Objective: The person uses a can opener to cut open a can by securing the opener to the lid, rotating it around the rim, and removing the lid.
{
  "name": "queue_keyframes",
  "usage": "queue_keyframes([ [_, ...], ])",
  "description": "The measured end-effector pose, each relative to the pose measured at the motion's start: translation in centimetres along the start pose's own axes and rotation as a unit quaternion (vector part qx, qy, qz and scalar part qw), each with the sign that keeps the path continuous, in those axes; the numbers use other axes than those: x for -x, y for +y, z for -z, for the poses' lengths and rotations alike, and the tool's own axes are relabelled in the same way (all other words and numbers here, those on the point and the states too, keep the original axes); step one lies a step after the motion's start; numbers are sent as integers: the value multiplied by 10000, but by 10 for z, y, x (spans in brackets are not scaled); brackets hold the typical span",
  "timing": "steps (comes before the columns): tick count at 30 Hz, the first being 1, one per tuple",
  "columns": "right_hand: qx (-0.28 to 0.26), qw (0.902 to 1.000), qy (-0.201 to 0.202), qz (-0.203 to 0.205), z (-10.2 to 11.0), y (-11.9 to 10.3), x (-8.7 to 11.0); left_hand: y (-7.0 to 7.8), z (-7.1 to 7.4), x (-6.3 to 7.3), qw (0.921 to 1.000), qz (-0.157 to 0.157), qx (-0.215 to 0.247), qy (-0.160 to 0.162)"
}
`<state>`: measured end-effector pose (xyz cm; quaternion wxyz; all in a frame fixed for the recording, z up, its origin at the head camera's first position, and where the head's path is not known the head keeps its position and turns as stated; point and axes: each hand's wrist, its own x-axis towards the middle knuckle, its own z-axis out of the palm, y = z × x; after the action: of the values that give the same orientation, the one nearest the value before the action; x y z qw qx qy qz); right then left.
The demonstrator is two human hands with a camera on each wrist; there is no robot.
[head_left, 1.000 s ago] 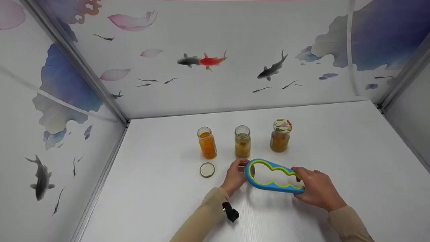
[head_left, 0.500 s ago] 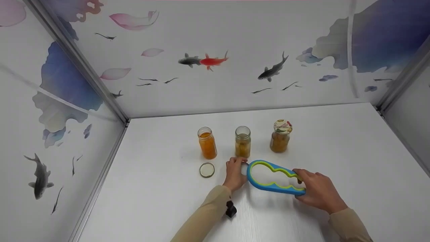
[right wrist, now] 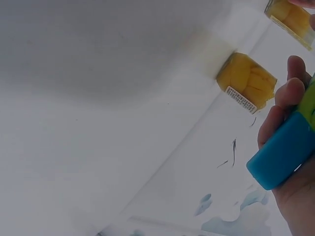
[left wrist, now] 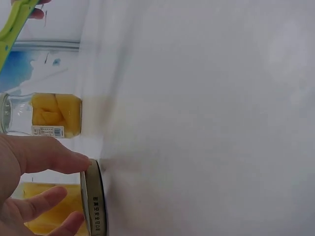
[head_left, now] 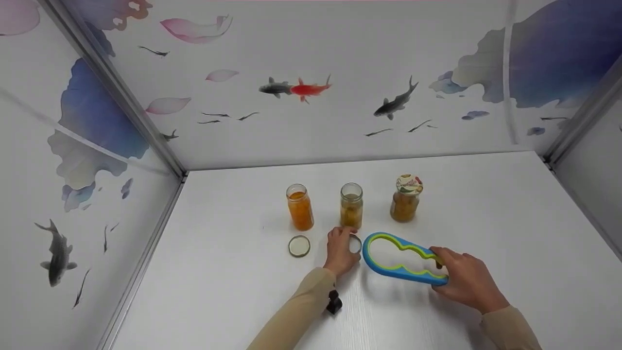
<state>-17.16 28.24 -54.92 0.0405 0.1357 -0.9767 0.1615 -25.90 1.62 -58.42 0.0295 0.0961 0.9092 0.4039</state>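
Observation:
My left hand (head_left: pixel 341 253) curves round a metal jar lid (head_left: pixel 355 244), its pale underside up, at the table surface. The left wrist view shows the thumb on the lid's rim (left wrist: pixel 96 201); contact by the other fingers is unclear. My right hand (head_left: pixel 470 279) grips the handle ends of a blue and green jar opener (head_left: pixel 406 279), held above the table with its loop toward the left hand. Just behind the left hand stands an uncapped jar of yellow fruit (head_left: pixel 351 209).
An uncapped jar with orange contents (head_left: pixel 301 211) stands to the left, a second lid (head_left: pixel 299 246) lying in front of it. At the right is a capped jar (head_left: pixel 405 204) with a patterned lid. Printed wall panels (head_left: pixel 340 141) bound the white table (head_left: pixel 218 272).
My left hand has turned and lowered the lid, which shows flatter now. The right hand has drawn the jar opener slightly right and toward me, away from the lid.

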Motion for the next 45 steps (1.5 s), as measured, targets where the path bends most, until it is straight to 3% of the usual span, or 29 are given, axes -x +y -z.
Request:
queue_keyframes([
  [8, -48, 9999, -50, -150, 2, 4, 5, 12, 10, 2, 9977, 268, 629, -14],
  [16, 64, 9997, 12, -223, 1, 8, 9, 20, 6, 3, 9979, -98, 639, -16],
  [20, 59, 9996, -6, -292, 1, 9, 10, 27, 0, 1, 9973, 2, 729, -114],
  [29, -1, 9983, 153, -559, 5, 15, 15, 38, -16, -15, 9947, 41, 958, -363],
  [40, -82, 9954, 207, -930, 6, 20, 21, 54, -27, -30, 9909, 350, 1253, -334],
  [45, -177, 9919, 162, -1245, 8, 21, 23, 58, -34, -43, 9919, 180, 1230, -244],
])
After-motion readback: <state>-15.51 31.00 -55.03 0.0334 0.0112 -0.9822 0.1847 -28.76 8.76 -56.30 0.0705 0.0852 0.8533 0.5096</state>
